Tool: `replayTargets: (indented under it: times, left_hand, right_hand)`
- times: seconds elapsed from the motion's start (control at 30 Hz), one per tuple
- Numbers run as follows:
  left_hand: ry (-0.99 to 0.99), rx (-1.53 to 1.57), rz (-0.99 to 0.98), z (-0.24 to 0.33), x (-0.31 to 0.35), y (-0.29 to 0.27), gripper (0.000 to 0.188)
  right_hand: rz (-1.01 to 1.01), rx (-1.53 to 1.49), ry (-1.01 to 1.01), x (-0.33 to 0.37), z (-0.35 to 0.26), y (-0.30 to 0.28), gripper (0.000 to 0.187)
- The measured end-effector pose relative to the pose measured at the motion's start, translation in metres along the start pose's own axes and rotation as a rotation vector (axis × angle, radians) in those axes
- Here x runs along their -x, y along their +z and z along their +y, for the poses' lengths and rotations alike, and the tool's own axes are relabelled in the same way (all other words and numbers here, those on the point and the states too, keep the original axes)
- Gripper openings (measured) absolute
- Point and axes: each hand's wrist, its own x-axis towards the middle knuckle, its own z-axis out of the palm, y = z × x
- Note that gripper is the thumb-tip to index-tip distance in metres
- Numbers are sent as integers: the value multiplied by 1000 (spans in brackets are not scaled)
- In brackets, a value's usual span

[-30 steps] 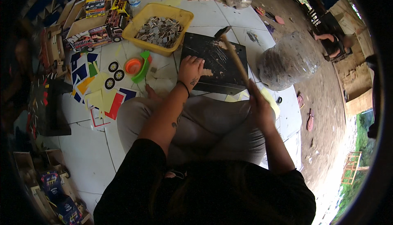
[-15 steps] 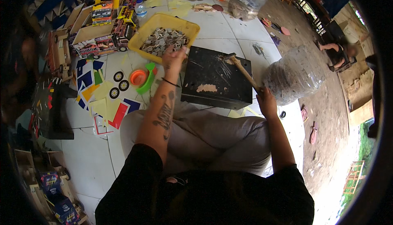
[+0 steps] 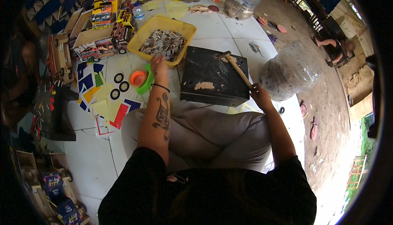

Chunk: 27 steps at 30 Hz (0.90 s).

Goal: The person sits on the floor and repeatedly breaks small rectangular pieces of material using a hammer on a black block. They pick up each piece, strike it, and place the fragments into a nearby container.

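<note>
My right hand [image 3: 260, 96] is closed around the lower end of a hammer's wooden handle [image 3: 239, 70]. The hammer's metal head [image 3: 223, 54] rests on top of a scuffed black box [image 3: 196, 73] in front of my crossed legs. My left hand [image 3: 159, 65] is at the near edge of a yellow tub [image 3: 189, 32], left of the box. Its fingers look drawn together, and anything between them is hidden. Inside the tub lies a heap of small flat grey, brown and white pieces [image 3: 163, 43].
Beside my left hand are an orange tape roll [image 3: 138, 77], a green tape dispenser [image 3: 146, 86] and several toy wheels [image 3: 118, 77]. Coloured sheets [image 3: 119, 115] lie nearer. Toy trucks [image 3: 96, 47] stand far left. A wrapped clear plastic bundle [image 3: 288, 73] sits right. A person [image 3: 337, 51] sits beyond.
My left hand has drawn back from over the pieces to the tub's near edge, moving slightly left. My right hand and the hammer have shifted a little left in the picture, along with the view.
</note>
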Motion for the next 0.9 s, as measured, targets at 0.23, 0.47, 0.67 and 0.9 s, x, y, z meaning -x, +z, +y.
replayTargets:
  times: [0.23, 0.47, 0.67, 0.9]
  left_hand:
    - [8, -43, 18, -8, 3, -6, 52]
    - [489, 155, -175, 71, 19, -42, 42]
    - [1144, -409, -213, 220, 99, -136, 34]
    - [1251, -1223, -857, 226, 183, -112, 35]
  right_hand:
    - [14, 82, 1, 1, 1, 3, 35]
    - [281, 3, -21, 7, 6, 0, 46]
    - [443, 23, 58, 8, 7, -4, 41]
    - [465, 59, 73, 11, 1, -4, 41]
